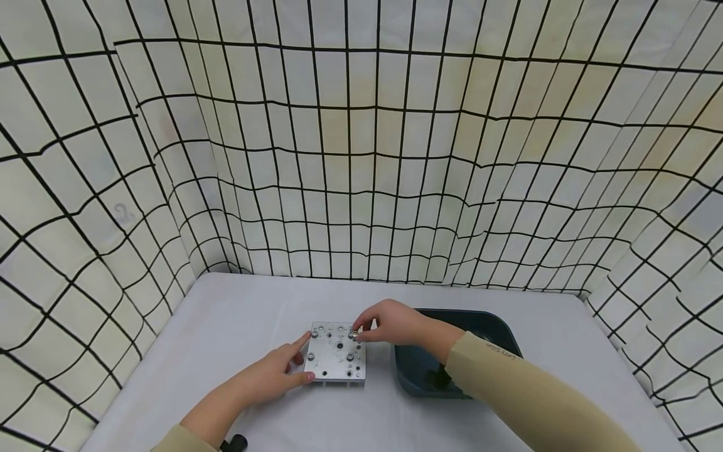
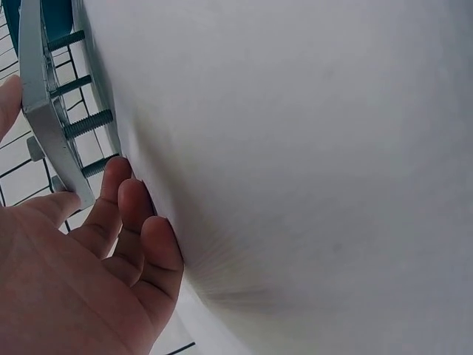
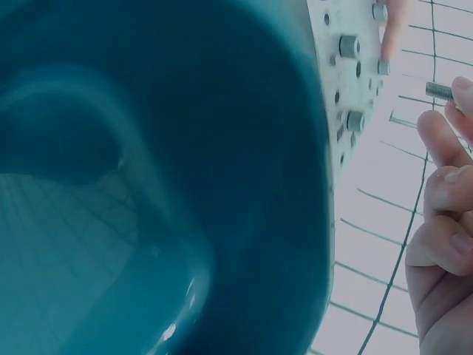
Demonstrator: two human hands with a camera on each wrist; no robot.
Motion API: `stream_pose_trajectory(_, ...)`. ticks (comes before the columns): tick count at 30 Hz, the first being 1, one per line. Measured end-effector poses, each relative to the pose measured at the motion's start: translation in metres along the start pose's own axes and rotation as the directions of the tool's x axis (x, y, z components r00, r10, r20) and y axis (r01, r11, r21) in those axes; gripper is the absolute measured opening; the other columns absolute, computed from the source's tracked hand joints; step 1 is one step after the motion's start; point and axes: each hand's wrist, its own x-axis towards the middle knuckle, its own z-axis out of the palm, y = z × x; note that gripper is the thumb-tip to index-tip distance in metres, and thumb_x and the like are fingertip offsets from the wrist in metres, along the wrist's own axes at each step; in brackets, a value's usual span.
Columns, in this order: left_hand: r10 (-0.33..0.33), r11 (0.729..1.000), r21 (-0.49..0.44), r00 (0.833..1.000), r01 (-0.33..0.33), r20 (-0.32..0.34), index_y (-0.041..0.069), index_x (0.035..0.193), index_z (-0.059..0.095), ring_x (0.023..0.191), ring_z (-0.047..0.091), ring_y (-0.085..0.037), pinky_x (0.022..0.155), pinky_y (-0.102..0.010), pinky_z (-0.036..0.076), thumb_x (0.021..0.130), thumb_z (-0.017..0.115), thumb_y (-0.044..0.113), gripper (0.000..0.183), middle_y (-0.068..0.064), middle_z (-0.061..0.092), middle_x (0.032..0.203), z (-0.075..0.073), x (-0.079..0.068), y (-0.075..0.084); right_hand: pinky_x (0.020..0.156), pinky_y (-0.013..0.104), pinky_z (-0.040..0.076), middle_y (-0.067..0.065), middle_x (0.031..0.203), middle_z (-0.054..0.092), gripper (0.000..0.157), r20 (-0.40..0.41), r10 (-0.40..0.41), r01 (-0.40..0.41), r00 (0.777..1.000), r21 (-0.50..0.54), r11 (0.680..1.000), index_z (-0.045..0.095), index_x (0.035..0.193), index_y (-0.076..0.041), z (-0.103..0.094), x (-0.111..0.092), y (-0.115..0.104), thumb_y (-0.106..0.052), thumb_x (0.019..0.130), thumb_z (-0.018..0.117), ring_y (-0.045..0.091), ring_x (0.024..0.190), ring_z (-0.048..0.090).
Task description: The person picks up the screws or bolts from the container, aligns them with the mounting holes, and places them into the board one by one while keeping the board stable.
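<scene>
A square silvery metal plate (image 1: 330, 367) with holes and several socket-head bolts sits on the table, raised on threaded shanks (image 2: 89, 124) that stick out beneath it. At its left side is my left hand (image 1: 273, 375), index fingertip at the far left edge and thumb at the front left corner, holding the plate between them. The other left fingers are curled and rest on the cloth. Over the far right corner, my right hand (image 1: 392, 321) pinches a small metal bolt (image 3: 439, 90) between thumb and fingertip. Whether this bolt touches the plate is unclear.
A dark teal bin (image 1: 403, 376) stands right of the plate, under my right forearm, with dark items inside that are hard to make out. White cloth (image 1: 271, 301) covers the table. White walls with black grid lines (image 1: 361, 207) enclose the back and sides.
</scene>
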Motion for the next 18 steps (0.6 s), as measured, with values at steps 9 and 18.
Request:
stream_pose_trajectory(9,0.018,1.0,-0.005,1.0,-0.018,0.023,0.013,0.157,0.028,0.086,0.048,-0.015,0.075,-0.037,0.042,0.087,0.071,0.05,0.09,0.001,0.056,0.107,-0.002,0.0,0.001,0.065,0.024,0.048,-0.015,0.084,0.062,0.015,0.048,0.06,-0.059,0.997,-0.013,0.998,0.076,0.105,-0.028,0.015,0.024,-0.014,-0.032,0.091,0.073,0.006,0.076,0.056)
stream_pose_trajectory(18,0.016,1.0,-0.003,0.999,-0.016,0.028,0.013,0.157,0.029,0.086,0.048,-0.015,0.075,-0.037,0.042,0.088,0.072,0.048,0.089,0.001,0.056,0.107,-0.003,-0.001,0.0,0.063,0.024,0.045,-0.013,0.081,0.061,0.013,0.061,0.094,-0.09,0.994,-0.065,0.994,0.076,0.103,-0.028,0.023,0.036,-0.02,-0.03,0.091,0.073,0.006,0.071,0.053)
